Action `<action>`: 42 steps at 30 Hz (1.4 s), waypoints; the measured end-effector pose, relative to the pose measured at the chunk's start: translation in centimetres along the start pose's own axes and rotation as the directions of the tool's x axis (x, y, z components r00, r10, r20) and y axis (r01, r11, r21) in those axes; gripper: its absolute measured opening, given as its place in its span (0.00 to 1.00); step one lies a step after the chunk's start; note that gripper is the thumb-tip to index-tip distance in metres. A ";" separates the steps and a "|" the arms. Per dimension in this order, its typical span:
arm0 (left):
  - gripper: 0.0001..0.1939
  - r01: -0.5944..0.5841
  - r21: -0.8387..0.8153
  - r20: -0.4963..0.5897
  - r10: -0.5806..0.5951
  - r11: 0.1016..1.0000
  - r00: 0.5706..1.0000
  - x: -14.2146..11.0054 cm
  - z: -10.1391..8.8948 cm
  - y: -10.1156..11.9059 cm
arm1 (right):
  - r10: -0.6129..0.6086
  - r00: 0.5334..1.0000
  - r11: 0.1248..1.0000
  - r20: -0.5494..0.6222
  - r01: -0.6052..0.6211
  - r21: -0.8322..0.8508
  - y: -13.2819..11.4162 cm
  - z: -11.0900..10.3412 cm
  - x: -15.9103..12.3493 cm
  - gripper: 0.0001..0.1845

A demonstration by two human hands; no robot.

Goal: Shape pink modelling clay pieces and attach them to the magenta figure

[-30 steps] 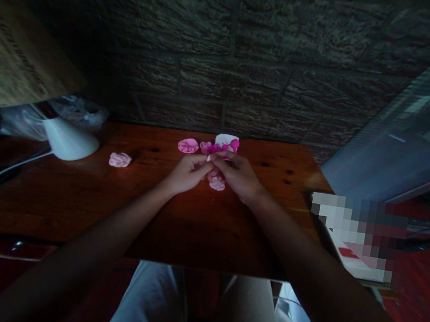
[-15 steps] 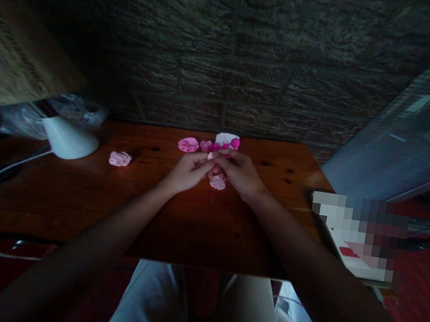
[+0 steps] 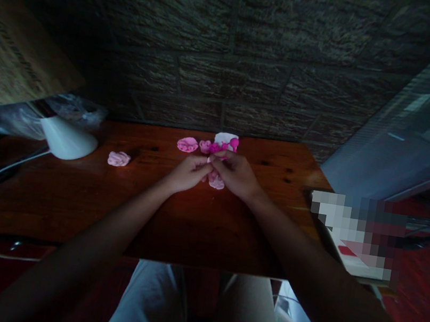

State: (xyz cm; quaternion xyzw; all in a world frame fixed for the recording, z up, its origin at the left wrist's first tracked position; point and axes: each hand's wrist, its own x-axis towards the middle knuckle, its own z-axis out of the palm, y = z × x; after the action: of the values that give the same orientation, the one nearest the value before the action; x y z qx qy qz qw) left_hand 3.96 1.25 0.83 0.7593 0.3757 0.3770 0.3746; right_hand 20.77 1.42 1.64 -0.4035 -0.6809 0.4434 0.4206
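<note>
My left hand (image 3: 188, 173) and my right hand (image 3: 238, 175) meet above the wooden table, fingertips pinched together on a small piece of pale pink clay (image 3: 210, 159). Most of that piece is hidden by the fingers. Just under the hands lies a flattened pale pink clay piece (image 3: 217, 183). Behind them sit a pink ruffled clay piece (image 3: 187, 144), a smaller pink clay piece (image 3: 205, 146) and bright magenta clay bits (image 3: 234, 143) by a white sheet (image 3: 223, 137). Farther left rests a pale pink clay lump (image 3: 119, 158).
A white lamp-like base (image 3: 68, 139) with a cable stands on the table (image 3: 52, 196) at left, beside a brown paper bag (image 3: 18, 45) and clear plastic (image 3: 81, 109). A stone-patterned wall (image 3: 231, 50) rises behind. At the right edge is a partly blurred-out white object (image 3: 361, 263).
Both hands stay together on the small clay piece. The right hand's fingers have shifted slightly, lower and closer over the flattened piece. The things on the table have not moved.
</note>
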 end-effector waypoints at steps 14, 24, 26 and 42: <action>0.04 -0.111 0.345 -0.061 0.140 0.932 0.988 -1.7 0.6 3.7 | -0.152 0.987 0.954 -0.061 0.130 -0.270 -1.2 -0.7 -0.3 0.19; 0.08 -0.088 0.044 -0.074 0.091 0.995 0.993 -0.7 0.6 0.6 | -0.093 0.995 0.969 -0.045 0.080 -0.234 0.3 -0.8 0.3 0.20; 0.07 -0.064 -0.065 -0.096 0.057 0.996 0.994 -0.6 0.6 0.5 | -0.057 0.997 0.987 -0.043 0.050 -0.152 0.4 -0.7 0.3 0.22; 0.25 0.047 -0.335 -0.123 -0.093 0.941 0.988 -0.5 0.1 1.2 | -0.009 0.998 0.959 0.064 -0.010 0.282 -2.4 -0.3 -0.2 0.21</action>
State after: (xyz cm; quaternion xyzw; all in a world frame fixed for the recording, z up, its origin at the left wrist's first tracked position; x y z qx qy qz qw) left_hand 4.12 0.28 1.63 0.6443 0.3585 0.4722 0.4832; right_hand 20.70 0.62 3.91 -0.3250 -0.6237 0.5489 0.4517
